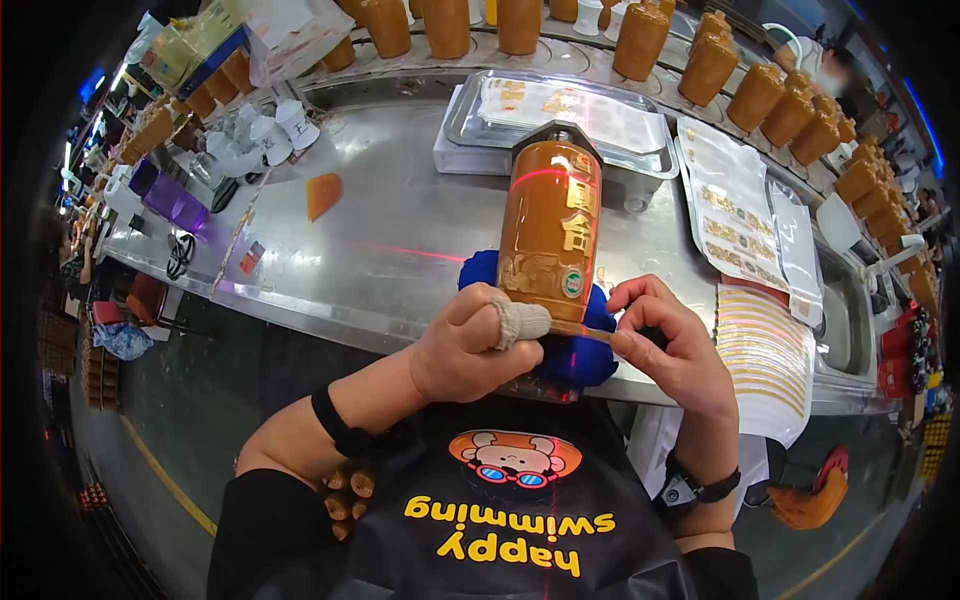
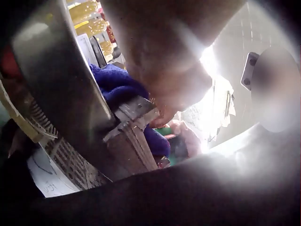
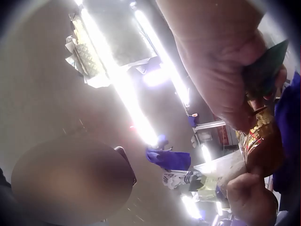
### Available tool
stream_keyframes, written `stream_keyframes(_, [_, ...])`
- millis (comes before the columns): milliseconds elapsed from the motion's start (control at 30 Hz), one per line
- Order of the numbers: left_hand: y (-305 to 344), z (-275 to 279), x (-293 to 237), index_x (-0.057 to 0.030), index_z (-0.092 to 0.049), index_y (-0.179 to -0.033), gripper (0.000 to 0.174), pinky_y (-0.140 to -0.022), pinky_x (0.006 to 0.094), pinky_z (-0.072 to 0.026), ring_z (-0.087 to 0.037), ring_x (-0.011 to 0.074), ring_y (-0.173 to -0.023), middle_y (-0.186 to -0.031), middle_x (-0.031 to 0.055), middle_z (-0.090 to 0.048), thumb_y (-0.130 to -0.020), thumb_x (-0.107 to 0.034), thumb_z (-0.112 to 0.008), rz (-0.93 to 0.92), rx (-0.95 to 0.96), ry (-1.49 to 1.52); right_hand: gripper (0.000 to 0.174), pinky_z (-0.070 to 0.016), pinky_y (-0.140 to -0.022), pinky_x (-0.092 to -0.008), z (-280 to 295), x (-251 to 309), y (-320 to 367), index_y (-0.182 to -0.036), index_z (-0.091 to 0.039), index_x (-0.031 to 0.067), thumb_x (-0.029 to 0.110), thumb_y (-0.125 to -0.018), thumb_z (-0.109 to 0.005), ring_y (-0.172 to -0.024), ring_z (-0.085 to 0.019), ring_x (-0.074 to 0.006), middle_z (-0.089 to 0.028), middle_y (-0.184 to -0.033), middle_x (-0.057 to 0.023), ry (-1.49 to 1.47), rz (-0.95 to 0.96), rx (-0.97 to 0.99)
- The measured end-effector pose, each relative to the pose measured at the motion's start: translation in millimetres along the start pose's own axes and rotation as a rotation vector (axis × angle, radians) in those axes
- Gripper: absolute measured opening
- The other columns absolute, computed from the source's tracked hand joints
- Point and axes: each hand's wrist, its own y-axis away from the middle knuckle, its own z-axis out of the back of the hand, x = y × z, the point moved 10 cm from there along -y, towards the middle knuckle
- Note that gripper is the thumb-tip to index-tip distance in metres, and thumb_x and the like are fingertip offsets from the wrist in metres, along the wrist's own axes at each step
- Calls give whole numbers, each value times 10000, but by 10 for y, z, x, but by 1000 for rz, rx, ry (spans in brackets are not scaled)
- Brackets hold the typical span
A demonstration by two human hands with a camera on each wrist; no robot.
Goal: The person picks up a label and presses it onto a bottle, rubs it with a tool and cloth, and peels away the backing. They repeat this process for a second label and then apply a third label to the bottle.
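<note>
A glossy brown bottle [image 1: 545, 225] with raised gold characters and a small green-and-white label lies on a blue cloth [image 1: 597, 362], its neck pointing away from me. My left hand [image 1: 465, 345], with a cream knitted sleeve [image 1: 521, 323] on one digit, grips the bottle at its near end. There, my right hand [image 1: 680, 350] pinches a thin gold strip [image 1: 585, 332] between thumb and fingers, pulled out from the bottle's side. A flat green piece [image 3: 265, 70] shows under the right hand in the right wrist view. Much of the bottle's base is hidden by the left hand.
Metal trays [image 1: 650, 155] with decal sheets stand behind the bottle. More gold-patterned sheets [image 1: 735, 210] and a sheet of gold strips [image 1: 765, 350] lie at right. A purple bottle [image 1: 175, 200] and an orange piece [image 1: 323, 195] are left. Brown bottles [image 1: 445, 28] line a conveyor.
</note>
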Motion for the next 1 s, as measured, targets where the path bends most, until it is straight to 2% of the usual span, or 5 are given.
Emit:
stream_keyframes(33, [23,15,36,-169,-666,-841,194,-722,335,-490,-523,223,-883,-903,4,-503,-652,-140,-698,62,-7,6,148,-414,-729,-229,-9,-24,5,-842,-598,43,144,-878,-700,-890,-494,-105,-523,-1062,-33,-5,-37,7])
stream_keyframes(233, [-131,-31,-102,-170,-664,-837,195,-747,336,-486,-523,218,-888,-939,7,-524,-650,-126,-702,-135,52,-47,153,-412,-731,-239,3,-50,-3,-839,-596,42,145,-873,-704,-893,-497,-116,-529,-1051,-36,73,38,-9])
stream_keyframes(500, [-12,20,-20,-167,-659,-765,195,-721,330,-468,-515,216,-899,-985,-14,-534,-612,-78,-742,29,-32,-8,166,-418,-765,-248,5,-75,4,-839,-598,36,155,-874,-708,-902,-505,-130,-533,-1046,-44,61,-9,-8])
stream_keyframes(833, [-164,-33,-154,-181,-664,-818,201,-713,310,-472,-513,192,-851,-919,-23,-526,-630,-123,-705,-209,94,-86,196,-414,-730,-242,-57,-138,-27,-835,-573,25,168,-900,-690,-868,-480,-112,-508,-1029,-44,-63,-70,11])
stream_keyframes(1000, [-9,10,-47,-182,-664,-822,205,-712,304,-470,-512,184,-849,-911,-31,-522,-628,-129,-706,-51,-45,-2,210,-417,-721,-246,-42,-51,-33,-813,-570,37,179,-894,-702,-864,-478,-112,-500,-1036,-44,34,4,54])
